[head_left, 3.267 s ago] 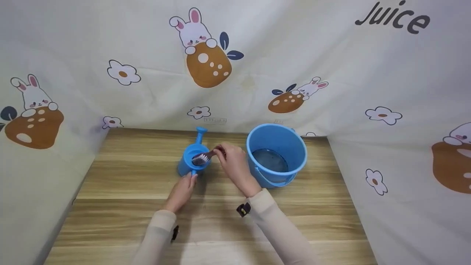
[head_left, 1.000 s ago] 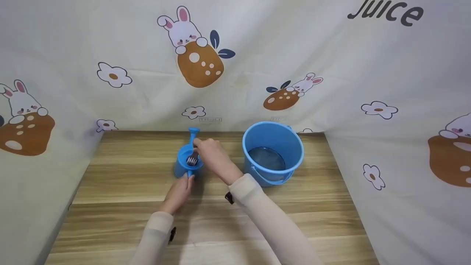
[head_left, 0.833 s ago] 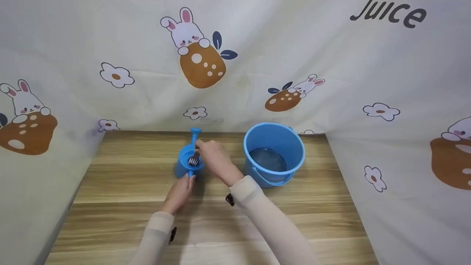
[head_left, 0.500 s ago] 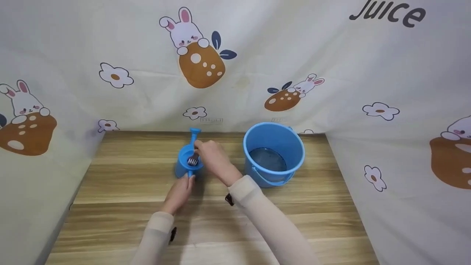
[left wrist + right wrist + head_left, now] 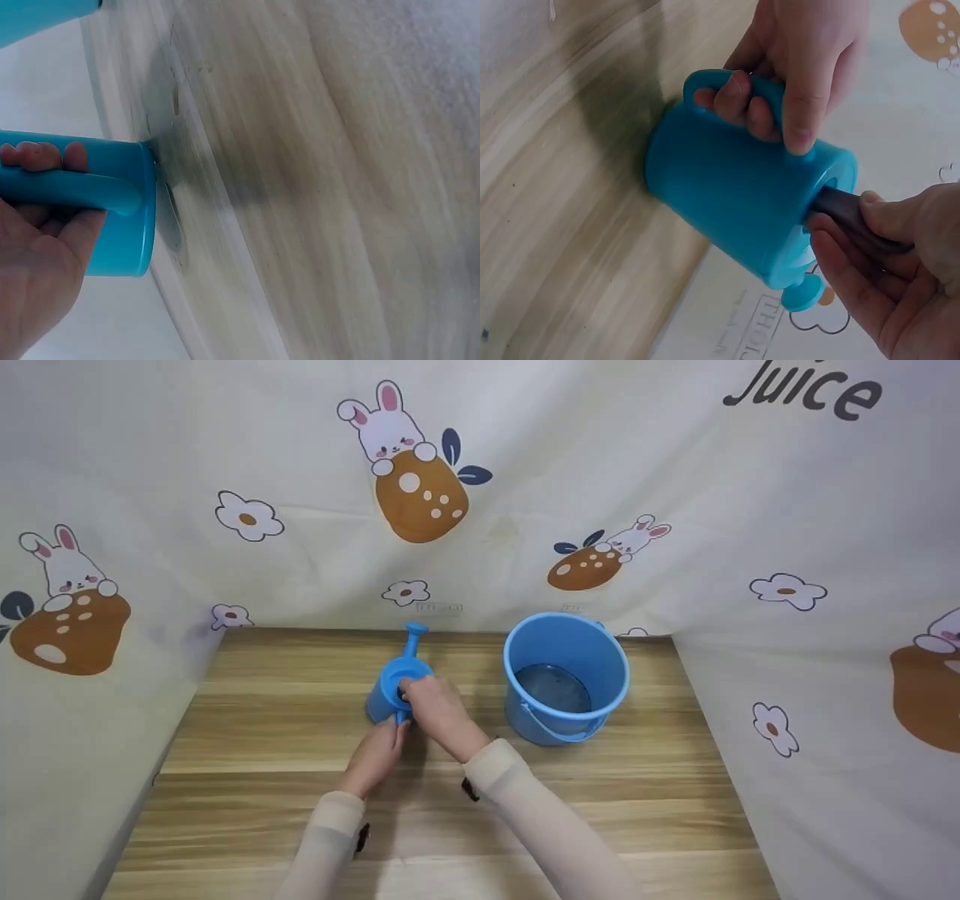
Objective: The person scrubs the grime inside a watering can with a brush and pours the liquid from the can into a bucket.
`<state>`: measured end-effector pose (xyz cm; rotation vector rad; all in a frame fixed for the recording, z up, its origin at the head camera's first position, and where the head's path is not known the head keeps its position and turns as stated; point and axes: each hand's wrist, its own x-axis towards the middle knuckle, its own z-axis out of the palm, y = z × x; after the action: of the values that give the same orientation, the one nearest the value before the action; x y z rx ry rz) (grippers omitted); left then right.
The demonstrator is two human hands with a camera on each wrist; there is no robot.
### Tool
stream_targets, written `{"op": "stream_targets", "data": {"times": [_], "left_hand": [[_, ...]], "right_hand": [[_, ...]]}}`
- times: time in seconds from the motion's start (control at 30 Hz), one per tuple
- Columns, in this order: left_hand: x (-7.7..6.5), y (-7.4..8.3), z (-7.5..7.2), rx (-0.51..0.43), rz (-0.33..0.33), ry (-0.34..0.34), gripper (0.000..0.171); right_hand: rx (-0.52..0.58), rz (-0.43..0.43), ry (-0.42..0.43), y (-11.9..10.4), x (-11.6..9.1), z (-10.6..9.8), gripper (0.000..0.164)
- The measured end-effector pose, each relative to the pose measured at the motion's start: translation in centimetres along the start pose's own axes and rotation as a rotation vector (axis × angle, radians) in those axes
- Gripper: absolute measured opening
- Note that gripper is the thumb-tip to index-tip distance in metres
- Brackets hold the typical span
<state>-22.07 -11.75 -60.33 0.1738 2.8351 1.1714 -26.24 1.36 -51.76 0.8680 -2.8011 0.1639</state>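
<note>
A blue watering can (image 5: 384,701) with a long spout stands on the wooden table, its spout toward the back wall. My left hand (image 5: 373,757) grips its handle (image 5: 82,189), fingers curled through the loop. Over the can's mouth, my right hand (image 5: 442,712) pinches the dark brown handle of a brush (image 5: 851,214) between thumb and fingers. The brush's head is down inside the can and its bristles are hidden from the head view. In the right wrist view, only the brush handle sticks out of the opening.
A blue bucket (image 5: 566,727) with dark-looking liquid at its bottom stands to the right of my right hand. Wet marks (image 5: 171,214) show on the wooden table (image 5: 247,817) by the can. Printed fabric (image 5: 315,562) hangs behind and along both sides.
My right hand has come nearer and lowered the brush into the watering can; its white bristles showed at the mouth before. My left hand keeps hold of the can's handle.
</note>
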Motion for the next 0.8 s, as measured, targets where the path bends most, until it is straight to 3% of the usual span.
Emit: {"op": "stream_targets", "data": {"times": [0.1, 0.43, 0.57, 0.8], "left_hand": [[0.0, 0.0, 0.1, 0.015, 0.015, 0.017, 0.024], [0.2, 0.2, -0.2, 0.012, 0.000, -0.025, 0.027], [0.2, 0.3, -0.3, -0.004, -0.022, -0.033, 0.026], [0.1, 0.3, -0.1, -0.030, -0.010, -0.023, 0.025]], "right_hand": [[-0.039, 0.008, 0.015, -0.2, -0.1, 0.0, 0.018], [-0.099, -0.007, 0.030, 0.4, 0.1, 0.3, 0.019], [-0.040, -0.002, 0.006, 0.6, 0.2, 0.0, 0.020], [0.183, 0.055, -0.082, 1.2, 0.4, -0.5, 0.021]]}}
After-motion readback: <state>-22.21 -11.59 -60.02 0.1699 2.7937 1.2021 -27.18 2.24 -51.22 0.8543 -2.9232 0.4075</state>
